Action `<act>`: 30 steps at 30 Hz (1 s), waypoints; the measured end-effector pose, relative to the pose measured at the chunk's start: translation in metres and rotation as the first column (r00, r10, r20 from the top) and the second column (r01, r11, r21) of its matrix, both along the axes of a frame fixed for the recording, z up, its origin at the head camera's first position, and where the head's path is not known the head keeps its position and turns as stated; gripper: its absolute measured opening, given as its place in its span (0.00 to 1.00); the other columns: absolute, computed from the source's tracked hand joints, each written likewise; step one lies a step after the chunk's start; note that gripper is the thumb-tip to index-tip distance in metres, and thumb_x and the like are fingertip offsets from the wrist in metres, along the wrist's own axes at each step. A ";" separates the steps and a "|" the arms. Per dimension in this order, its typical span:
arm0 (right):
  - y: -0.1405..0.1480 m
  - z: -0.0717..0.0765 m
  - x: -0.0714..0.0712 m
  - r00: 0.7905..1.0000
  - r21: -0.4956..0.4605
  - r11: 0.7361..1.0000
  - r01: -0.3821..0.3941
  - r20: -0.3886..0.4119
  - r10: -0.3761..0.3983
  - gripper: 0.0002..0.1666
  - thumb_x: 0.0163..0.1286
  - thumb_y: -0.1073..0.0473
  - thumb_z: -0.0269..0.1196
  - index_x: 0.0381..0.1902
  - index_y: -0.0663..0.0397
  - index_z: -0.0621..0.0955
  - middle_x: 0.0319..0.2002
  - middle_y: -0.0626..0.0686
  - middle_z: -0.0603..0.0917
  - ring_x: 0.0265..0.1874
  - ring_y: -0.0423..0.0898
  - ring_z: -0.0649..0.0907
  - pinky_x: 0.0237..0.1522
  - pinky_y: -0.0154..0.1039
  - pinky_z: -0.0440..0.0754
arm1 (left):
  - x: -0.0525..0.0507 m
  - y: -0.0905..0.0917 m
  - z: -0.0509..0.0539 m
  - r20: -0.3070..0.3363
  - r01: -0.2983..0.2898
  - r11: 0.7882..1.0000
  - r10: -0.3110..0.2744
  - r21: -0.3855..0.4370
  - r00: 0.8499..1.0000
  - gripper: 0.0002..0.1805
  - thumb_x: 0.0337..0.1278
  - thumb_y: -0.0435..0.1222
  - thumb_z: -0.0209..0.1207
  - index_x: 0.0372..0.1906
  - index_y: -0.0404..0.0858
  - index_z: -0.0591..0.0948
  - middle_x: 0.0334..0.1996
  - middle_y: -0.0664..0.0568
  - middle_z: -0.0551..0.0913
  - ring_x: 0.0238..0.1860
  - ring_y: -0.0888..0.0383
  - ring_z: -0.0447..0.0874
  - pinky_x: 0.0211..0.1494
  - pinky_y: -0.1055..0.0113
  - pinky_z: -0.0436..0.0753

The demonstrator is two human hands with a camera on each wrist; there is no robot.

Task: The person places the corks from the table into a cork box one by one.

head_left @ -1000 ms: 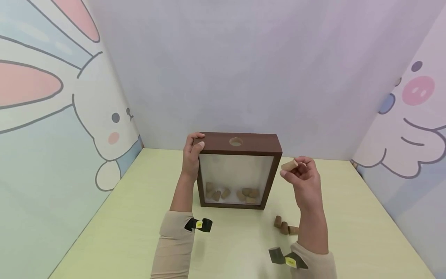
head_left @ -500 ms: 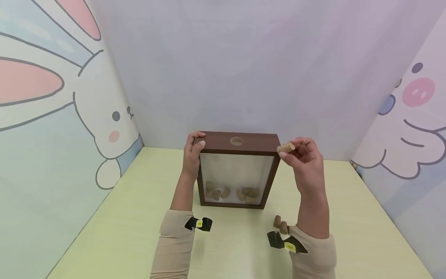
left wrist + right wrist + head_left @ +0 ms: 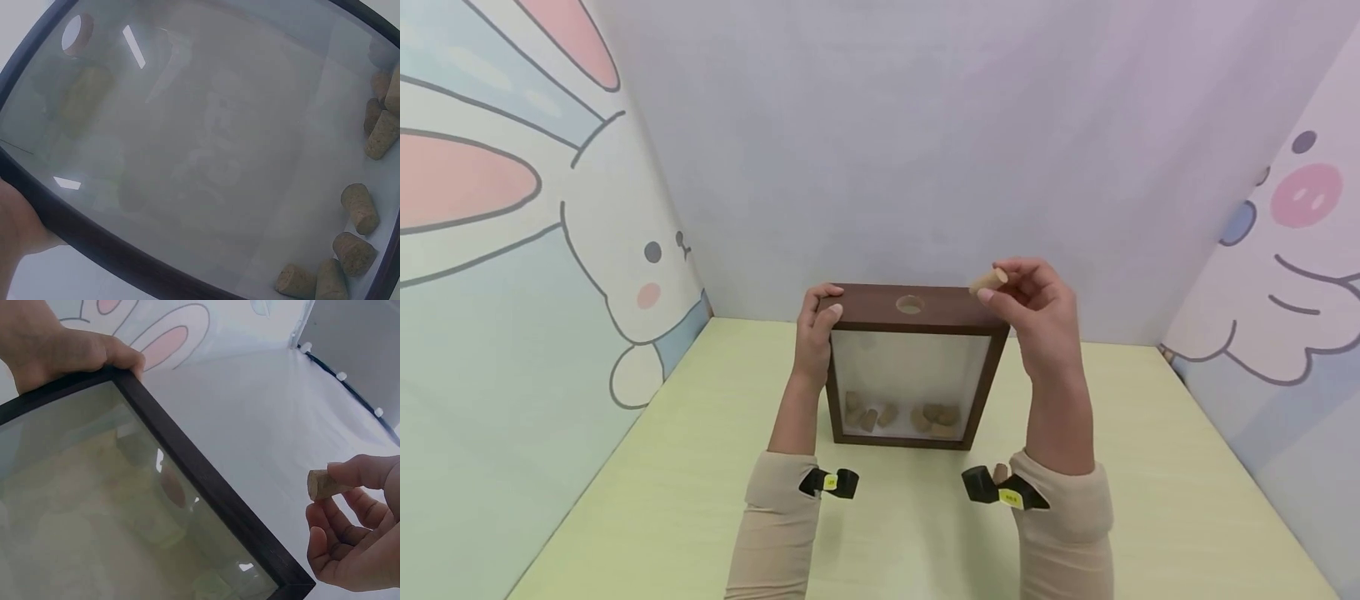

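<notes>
A dark brown box frame (image 3: 868, 318) with a clear front stands upright on the table, a round hole (image 3: 911, 305) in its top. My left hand (image 3: 814, 337) grips the box's top left corner, thumb in front and fingers over the top. Between thumb and fingertips my right hand (image 3: 1037, 312) pinches a cork (image 3: 989, 282), held above the top's right end, to the right of the hole. The right wrist view shows this cork (image 3: 325, 484) clear of the frame. Several corks (image 3: 355, 253) lie inside along the bottom, in two groups.
On the pale yellow-green table (image 3: 910, 517), a loose cork (image 3: 1000, 472) shows partly behind the right wrist's camera strap. A plain pale curtain (image 3: 880, 150) hangs behind the box. Walls with cartoon animals stand at both sides.
My right hand has risen and moved left with the cork, from beside the box to above its top right end. The left hand and the box have stayed put.
</notes>
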State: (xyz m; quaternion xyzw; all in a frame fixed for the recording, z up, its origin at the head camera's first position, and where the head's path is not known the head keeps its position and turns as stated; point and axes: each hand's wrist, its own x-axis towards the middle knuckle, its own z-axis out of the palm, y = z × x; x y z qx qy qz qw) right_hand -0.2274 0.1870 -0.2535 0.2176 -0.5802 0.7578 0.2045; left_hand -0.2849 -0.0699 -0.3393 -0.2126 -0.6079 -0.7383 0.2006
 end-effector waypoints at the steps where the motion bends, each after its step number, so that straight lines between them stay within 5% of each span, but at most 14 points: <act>1: -0.002 0.002 -0.002 1.000 0.007 1.000 -0.016 -0.003 0.016 0.17 0.54 0.80 0.60 0.40 0.61 0.79 0.33 0.53 0.80 0.34 0.46 0.79 0.36 0.32 0.75 | 0.000 0.000 0.000 0.000 0.001 1.000 -0.001 0.001 1.000 0.15 0.55 0.42 0.48 0.48 0.43 0.70 0.53 0.52 0.67 0.51 0.56 0.63 0.53 0.61 0.59; 7: -0.015 0.006 -0.015 0.998 0.096 0.994 -0.058 0.025 0.056 0.15 0.56 0.77 0.61 0.41 0.62 0.79 0.33 0.52 0.82 0.33 0.45 0.80 0.39 0.34 0.76 | -0.001 0.001 0.001 0.002 0.009 1.000 -0.009 0.006 1.000 0.15 0.55 0.41 0.49 0.48 0.42 0.70 0.52 0.52 0.67 0.50 0.57 0.64 0.53 0.62 0.60; 11: -0.025 0.008 -0.022 0.995 0.254 0.965 -0.073 0.090 0.052 0.14 0.57 0.71 0.64 0.42 0.61 0.78 0.34 0.53 0.82 0.34 0.47 0.81 0.37 0.36 0.77 | 0.000 0.001 0.001 0.007 0.016 1.000 -0.016 0.015 1.000 0.16 0.55 0.42 0.49 0.48 0.42 0.70 0.50 0.52 0.67 0.47 0.56 0.65 0.51 0.62 0.61; 15: -0.035 0.015 -0.028 0.984 0.463 0.881 -0.101 0.180 0.019 0.16 0.58 0.65 0.66 0.45 0.61 0.77 0.37 0.56 0.81 0.34 0.49 0.80 0.34 0.39 0.76 | 0.000 0.000 0.002 0.010 0.016 1.000 -0.016 0.015 1.000 0.15 0.55 0.41 0.49 0.48 0.43 0.70 0.50 0.52 0.67 0.47 0.57 0.65 0.51 0.63 0.61; 23: -0.046 0.036 -0.042 0.958 0.752 0.631 -0.193 0.284 -0.046 0.14 0.58 0.63 0.66 0.43 0.57 0.78 0.37 0.56 0.82 0.34 0.50 0.80 0.38 0.43 0.73 | 0.002 -0.001 0.004 -0.008 0.020 1.000 -0.020 0.024 1.000 0.15 0.55 0.40 0.48 0.48 0.42 0.70 0.48 0.51 0.68 0.45 0.55 0.66 0.50 0.62 0.62; 30: -0.049 0.039 -0.046 0.937 0.760 0.596 -0.258 0.348 -0.038 0.15 0.60 0.65 0.64 0.46 0.60 0.78 0.37 0.58 0.82 0.32 0.52 0.80 0.36 0.44 0.75 | 0.002 -0.002 0.003 -0.010 0.017 1.000 -0.016 0.018 1.000 0.15 0.55 0.40 0.48 0.48 0.41 0.70 0.49 0.50 0.68 0.45 0.56 0.66 0.50 0.63 0.62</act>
